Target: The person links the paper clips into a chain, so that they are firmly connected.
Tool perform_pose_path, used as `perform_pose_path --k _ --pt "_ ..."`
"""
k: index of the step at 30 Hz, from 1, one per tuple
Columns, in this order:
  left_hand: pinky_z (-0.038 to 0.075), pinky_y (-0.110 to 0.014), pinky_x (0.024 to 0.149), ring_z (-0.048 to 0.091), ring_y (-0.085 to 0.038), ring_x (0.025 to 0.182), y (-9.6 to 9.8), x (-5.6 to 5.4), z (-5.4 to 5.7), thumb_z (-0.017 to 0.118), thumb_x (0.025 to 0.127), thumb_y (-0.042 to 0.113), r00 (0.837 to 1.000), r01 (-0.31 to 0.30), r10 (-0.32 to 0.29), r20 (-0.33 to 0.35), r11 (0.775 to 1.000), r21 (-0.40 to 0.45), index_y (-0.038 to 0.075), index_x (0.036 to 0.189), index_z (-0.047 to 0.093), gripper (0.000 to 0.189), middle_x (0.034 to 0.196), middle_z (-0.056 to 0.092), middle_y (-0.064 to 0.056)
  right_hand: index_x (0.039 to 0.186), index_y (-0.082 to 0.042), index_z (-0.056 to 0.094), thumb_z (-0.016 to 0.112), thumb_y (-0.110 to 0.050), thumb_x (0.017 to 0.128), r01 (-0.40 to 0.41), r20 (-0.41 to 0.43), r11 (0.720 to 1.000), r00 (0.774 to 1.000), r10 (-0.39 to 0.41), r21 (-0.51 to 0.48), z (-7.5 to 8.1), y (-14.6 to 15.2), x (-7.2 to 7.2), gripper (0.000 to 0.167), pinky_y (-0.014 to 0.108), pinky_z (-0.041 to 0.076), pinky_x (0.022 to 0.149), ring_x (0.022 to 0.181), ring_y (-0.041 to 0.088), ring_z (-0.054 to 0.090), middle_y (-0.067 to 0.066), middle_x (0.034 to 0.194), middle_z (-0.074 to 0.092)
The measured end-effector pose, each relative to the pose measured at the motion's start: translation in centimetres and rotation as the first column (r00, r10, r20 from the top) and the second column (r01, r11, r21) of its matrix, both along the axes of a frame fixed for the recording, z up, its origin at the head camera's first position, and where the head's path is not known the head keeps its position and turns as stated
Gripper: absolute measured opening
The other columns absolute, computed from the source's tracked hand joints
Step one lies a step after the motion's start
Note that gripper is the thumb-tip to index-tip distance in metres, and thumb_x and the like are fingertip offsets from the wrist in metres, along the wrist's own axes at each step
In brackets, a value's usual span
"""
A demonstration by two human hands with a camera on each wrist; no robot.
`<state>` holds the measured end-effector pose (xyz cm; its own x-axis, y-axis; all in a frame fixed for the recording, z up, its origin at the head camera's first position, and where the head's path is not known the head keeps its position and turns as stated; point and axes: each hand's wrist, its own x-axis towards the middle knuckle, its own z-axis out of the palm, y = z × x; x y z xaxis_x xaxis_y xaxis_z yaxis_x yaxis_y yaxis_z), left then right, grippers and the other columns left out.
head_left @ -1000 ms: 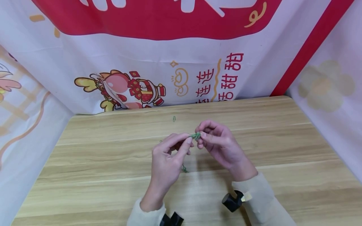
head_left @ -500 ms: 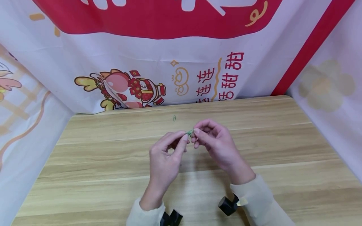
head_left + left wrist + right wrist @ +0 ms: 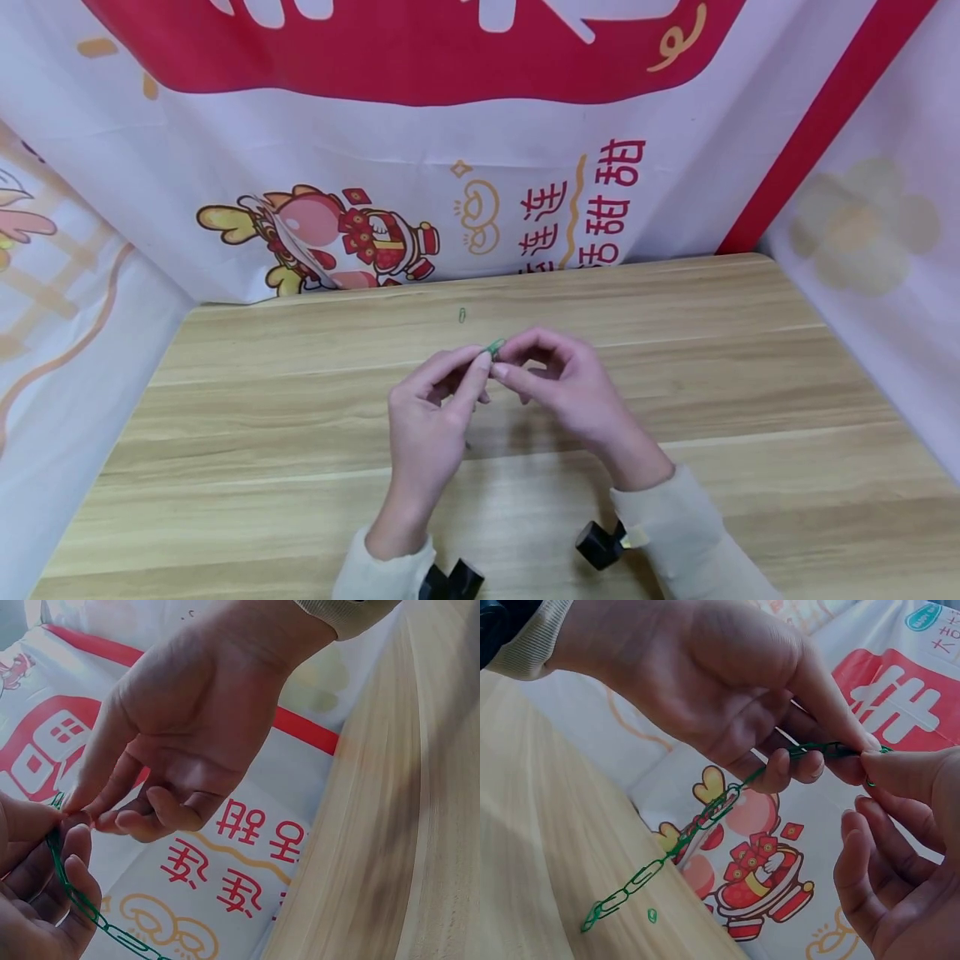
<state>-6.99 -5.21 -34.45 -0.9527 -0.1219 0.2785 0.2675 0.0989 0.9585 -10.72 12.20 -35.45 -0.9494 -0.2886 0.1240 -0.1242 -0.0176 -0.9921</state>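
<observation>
My left hand [image 3: 431,421] pinches a chain of linked green paper clips [image 3: 679,850] between thumb and forefinger. From there the chain passes along the curled fingers and hangs down at a slant, as the right wrist view shows. Its links [image 3: 64,877] also show in the left wrist view. My right hand [image 3: 581,396] meets the left at the fingertips, its thumb and forefinger pinching at the chain's upper end. A bit of green wire [image 3: 495,345] sticks up between the two hands in the head view. Fingertips hide most of the joined clips there.
A single loose green paper clip [image 3: 462,315] lies on the wooden table [image 3: 262,400] beyond the hands. Printed cloth walls [image 3: 480,129] stand behind the table and at both sides. Black wrist cameras [image 3: 600,546] sit at the sleeves.
Both hands have drifted a little left, and the right has come closer to the left. The green bunch that showed between them is now mostly covered, with one clip end sticking up.
</observation>
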Motion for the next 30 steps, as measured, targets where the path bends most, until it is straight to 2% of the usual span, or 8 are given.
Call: perform_pose_path --k 6,10,12,15,21,25,30 --pt "0.055 -0.023 0.066 0.070 -0.018 0.074 -0.2 0.0 0.2 0.075 0.102 0.012 0.999 -0.001 0.002 0.048 1.000 -0.013 0.015 0.110 0.083 0.012 0.098 0.081 -0.005 0.107 -0.007 0.071 0.070 -0.004 0.101 0.028 0.026 0.996 0.999 -0.026 -0.080 -0.1 0.9 -0.2 0.007 0.023 0.056 0.069 0.080 0.013 0.062 0.001 0.095 0.070" --pt "0.057 -0.025 0.071 0.070 -0.019 0.077 -0.4 -0.1 0.2 0.077 0.101 0.013 0.997 0.031 -0.027 0.068 0.998 -0.059 0.015 0.110 0.083 0.011 0.097 0.080 -0.004 0.102 -0.012 0.072 0.066 -0.009 0.105 0.079 0.082 0.987 0.994 -0.068 -0.142 0.3 1.5 -0.4 0.007 0.024 0.055 0.068 0.077 0.013 0.059 -0.001 0.086 0.067" --pt "0.057 -0.026 0.073 0.070 -0.019 0.080 -0.5 -0.2 0.1 0.077 0.100 0.014 0.995 0.057 -0.049 0.088 0.994 -0.091 0.015 0.109 0.083 0.010 0.097 0.078 -0.003 0.101 -0.012 0.072 0.066 -0.012 0.106 0.112 0.098 0.984 0.990 -0.098 -0.140 0.4 1.6 -0.5 0.007 0.024 0.054 0.068 0.076 0.014 0.057 -0.001 0.085 0.066" --pt "0.057 -0.028 0.077 0.072 -0.018 0.084 -0.6 -0.4 -0.1 0.078 0.100 0.016 0.987 0.096 -0.078 0.138 0.987 -0.127 0.016 0.110 0.082 0.011 0.097 0.078 -0.003 0.102 -0.007 0.071 0.069 -0.014 0.104 0.151 0.107 0.981 0.984 -0.139 -0.118 0.7 1.6 -0.5 0.007 0.024 0.054 0.068 0.076 0.014 0.056 -0.001 0.083 0.064" --pt "0.060 -0.026 0.086 0.076 -0.018 0.091 -0.8 -1.0 -0.7 0.077 0.101 0.019 0.966 0.157 -0.131 0.224 0.982 -0.103 0.017 0.125 0.075 0.025 0.110 0.080 -0.004 0.104 -0.007 0.074 0.076 -0.016 0.101 0.199 0.118 0.979 0.974 -0.194 -0.033 0.5 1.0 -0.6 0.010 0.024 0.054 0.070 0.075 0.014 0.059 -0.002 0.085 0.068" --pt "0.059 -0.027 0.086 0.076 -0.018 0.091 -0.8 -1.1 -0.9 0.077 0.101 0.021 0.961 0.160 -0.135 0.243 0.983 -0.089 0.018 0.128 0.074 0.027 0.114 0.078 -0.004 0.107 -0.002 0.077 0.079 -0.015 0.099 0.201 0.106 0.980 0.974 -0.201 0.016 0.1 0.6 -0.6 0.015 0.024 0.053 0.068 0.076 0.013 0.060 -0.003 0.087 0.072" --pt "0.059 -0.026 0.082 0.074 -0.019 0.086 -0.8 -1.2 -0.9 0.074 0.103 0.019 0.963 0.142 -0.123 0.240 0.988 -0.062 0.015 0.119 0.077 0.017 0.108 0.080 -0.006 0.111 0.001 0.078 0.078 -0.016 0.100 0.196 0.105 0.979 0.974 -0.202 0.063 0.1 0.3 -0.6 0.020 0.024 0.053 0.068 0.077 0.014 0.062 -0.003 0.087 0.073"
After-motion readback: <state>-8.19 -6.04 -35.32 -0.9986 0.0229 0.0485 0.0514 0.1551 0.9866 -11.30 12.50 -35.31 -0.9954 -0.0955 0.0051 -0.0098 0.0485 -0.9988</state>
